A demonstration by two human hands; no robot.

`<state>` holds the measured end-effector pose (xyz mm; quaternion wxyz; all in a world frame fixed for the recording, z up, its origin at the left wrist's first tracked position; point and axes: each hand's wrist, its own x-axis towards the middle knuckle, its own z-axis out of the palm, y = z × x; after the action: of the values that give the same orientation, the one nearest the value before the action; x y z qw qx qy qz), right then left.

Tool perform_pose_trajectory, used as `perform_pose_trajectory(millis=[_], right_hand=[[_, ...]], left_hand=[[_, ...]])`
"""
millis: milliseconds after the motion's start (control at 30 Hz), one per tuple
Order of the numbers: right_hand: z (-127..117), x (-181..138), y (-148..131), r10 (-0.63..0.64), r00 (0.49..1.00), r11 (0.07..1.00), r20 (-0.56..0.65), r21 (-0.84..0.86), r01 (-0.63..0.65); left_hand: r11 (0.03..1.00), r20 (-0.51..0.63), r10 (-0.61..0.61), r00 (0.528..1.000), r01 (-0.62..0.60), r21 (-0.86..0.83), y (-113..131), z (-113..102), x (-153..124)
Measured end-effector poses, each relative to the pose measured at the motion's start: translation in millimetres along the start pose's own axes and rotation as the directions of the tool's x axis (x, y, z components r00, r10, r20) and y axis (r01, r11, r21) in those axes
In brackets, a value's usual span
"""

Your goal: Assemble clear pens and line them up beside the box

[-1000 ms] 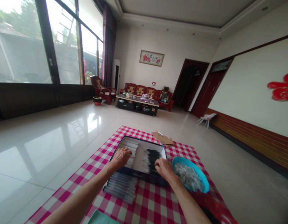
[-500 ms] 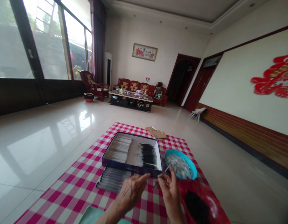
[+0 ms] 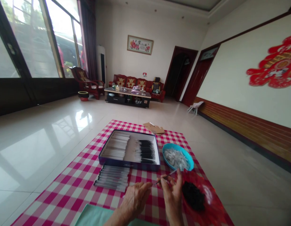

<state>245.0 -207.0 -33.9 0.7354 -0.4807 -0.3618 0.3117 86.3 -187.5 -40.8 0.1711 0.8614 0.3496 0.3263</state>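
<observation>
Low over the checked tabletop (image 3: 72,185), a thin rod (image 3: 173,172) is pinched between the fingers of the right hand (image 3: 171,194), its upper end pointed toward the blue bowl (image 3: 191,164). The fingers of the left hand (image 3: 134,196) are drawn together at the rod's lower end; whether it is gripped by them as well cannot be told. Beyond the hands, a shallow box (image 3: 129,164) is seen, with white tubes (image 3: 116,146) laid side by side in its left part and dark-ended sticks (image 3: 146,150) in its right. Just in front of the box, a row of clear tubes (image 3: 113,178) is laid out. Small translucent pieces (image 3: 176,158) are heaped in the bowl, and black pieces (image 3: 194,196) are held in a red bag (image 3: 211,194) to the right of the right hand. A pale green cloth (image 3: 93,216) is spread at the near edge, while flat cardboard (image 3: 155,128) is placed behind the box.
</observation>
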Motion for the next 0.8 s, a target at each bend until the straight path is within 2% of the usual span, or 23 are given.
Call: perform_pose_trajectory(millis=[200, 433, 533, 667, 800], right_hand=[[7, -9, -2, 0.027, 0.998, 1.000, 0.050, -0.004, -0.027], [9, -12, 12, -0.001, 1.000, 1.000, -0.014, -0.021, 0.001], [7, -12, 13, 0.031, 0.999, 0.997, -0.038, -0.064, -0.033], [5, -13, 16, 0.108, 0.994, 0.989, 0.019, -0.106, -0.106], [5, -16, 25, 0.136, 0.989, 0.977, 0.061, -0.175, -0.124]], left_hand=[[0.999, -0.050, 0.019, 0.999, -0.021, -0.037, -2, 5, 2], [1.000, -0.065, -0.011, 0.998, 0.009, -0.028, 0, 1, 2], [0.999, -0.052, -0.038, 0.998, 0.036, -0.030, 2, -1, 2], [0.999, -0.082, -0.037, 0.996, 0.035, -0.034, -1, 1, 1], [0.999, -0.125, -0.013, 0.992, 0.009, -0.036, -6, 8, -1]])
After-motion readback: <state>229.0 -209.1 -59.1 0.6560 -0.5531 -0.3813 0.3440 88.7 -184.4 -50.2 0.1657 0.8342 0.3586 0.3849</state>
